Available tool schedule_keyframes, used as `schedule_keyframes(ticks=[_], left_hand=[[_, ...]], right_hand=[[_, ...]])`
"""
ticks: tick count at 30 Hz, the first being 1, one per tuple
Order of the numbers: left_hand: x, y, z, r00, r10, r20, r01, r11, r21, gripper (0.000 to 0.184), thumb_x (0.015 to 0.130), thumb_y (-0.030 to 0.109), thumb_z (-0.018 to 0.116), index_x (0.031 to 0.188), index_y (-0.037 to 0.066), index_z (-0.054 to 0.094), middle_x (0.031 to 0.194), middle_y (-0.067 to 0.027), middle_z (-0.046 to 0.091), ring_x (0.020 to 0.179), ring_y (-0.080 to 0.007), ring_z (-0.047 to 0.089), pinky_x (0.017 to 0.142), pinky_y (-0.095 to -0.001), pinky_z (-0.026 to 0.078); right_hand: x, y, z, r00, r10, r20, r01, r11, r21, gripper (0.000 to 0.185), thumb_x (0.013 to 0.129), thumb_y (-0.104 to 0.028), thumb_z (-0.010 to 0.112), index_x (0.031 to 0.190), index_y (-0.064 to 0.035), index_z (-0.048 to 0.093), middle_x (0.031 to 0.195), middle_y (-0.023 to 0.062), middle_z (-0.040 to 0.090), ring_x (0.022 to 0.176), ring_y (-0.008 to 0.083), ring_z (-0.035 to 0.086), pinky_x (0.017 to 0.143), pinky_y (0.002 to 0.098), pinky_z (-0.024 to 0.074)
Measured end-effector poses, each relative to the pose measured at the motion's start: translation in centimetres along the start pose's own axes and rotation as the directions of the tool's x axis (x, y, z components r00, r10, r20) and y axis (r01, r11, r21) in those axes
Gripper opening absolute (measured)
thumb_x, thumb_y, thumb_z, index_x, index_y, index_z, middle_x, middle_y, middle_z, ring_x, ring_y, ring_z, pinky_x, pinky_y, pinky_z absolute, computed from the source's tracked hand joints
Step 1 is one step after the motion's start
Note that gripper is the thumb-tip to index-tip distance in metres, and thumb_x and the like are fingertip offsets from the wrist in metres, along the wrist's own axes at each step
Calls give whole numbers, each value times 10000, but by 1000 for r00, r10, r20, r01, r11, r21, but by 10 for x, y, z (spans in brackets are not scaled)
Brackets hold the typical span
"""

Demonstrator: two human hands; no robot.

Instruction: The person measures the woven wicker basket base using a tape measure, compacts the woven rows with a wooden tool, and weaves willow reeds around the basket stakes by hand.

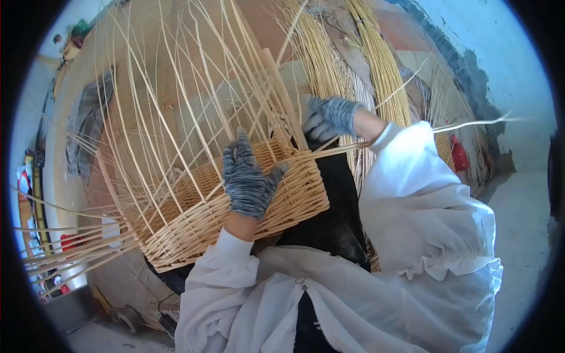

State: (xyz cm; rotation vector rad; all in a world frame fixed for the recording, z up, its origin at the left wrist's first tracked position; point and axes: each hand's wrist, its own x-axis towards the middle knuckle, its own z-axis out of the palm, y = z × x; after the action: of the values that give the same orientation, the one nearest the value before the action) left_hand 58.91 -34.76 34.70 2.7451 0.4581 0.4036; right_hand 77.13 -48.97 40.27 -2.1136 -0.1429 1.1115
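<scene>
A partly woven rectangular wicker basket (294, 194) lies tilted before me, with long upright stakes rising from its walls. My left hand (250, 179), in a grey striped knit glove, grips its near wall at the upper edge. The fingers point up beside a stake, and the thumb is spread along the weave. My right hand (332, 119), in a matching glove, is closed just beyond the basket's right end, slightly blurred. A thin willow rod (403, 85) runs through its curled fingers. Another pale rod (347, 149) leaves the basket's edge and passes beneath my right wrist.
Bundles of long willow rods (385, 65) lie on the floor ahead and to the right. Loose rod ends (76, 250) stick out past the basket's left end. A red object (459, 154) sits by the right wall. Dark cloth (338, 206) lies under the basket.
</scene>
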Motion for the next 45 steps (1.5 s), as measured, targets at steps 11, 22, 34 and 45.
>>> schedule_keyframes(ticks=[11,22,34,45], left_hand=[[-12,17,-12,867,129,481,-156,988,18,797,675,552,641,1313,140,400,1042,-140,546,988,-294,518,883,-439,365],[-90,-168,-90,773,-499,-391,-87,527,-846,518,804,178,658,1203,-56,426,1084,-198,521,1034,-240,516,911,-339,423],[-124,-291,-72,728,-667,-157,186,413,-892,536,685,120,763,1119,-78,521,1018,-156,606,903,-200,589,825,-284,472],[-121,-301,-51,777,-586,-228,11,375,-927,464,774,152,675,1155,-45,498,1082,-139,586,933,-214,579,857,-294,457]], right_hand=[[-41,41,-1,803,-304,512,496,817,-293,379,932,-223,422,1235,-1,469,1179,187,536,1084,274,522,941,392,397],[-18,-13,101,640,-768,1,749,624,-225,113,785,-112,593,850,-24,620,904,108,618,720,192,598,660,274,490],[-58,-249,432,335,-599,727,480,-555,-679,173,876,-188,447,903,-90,588,757,86,611,753,259,636,593,369,515],[-20,-199,437,-29,-877,480,942,-184,-279,69,797,-102,555,836,-47,569,666,70,553,630,228,562,596,287,480]])
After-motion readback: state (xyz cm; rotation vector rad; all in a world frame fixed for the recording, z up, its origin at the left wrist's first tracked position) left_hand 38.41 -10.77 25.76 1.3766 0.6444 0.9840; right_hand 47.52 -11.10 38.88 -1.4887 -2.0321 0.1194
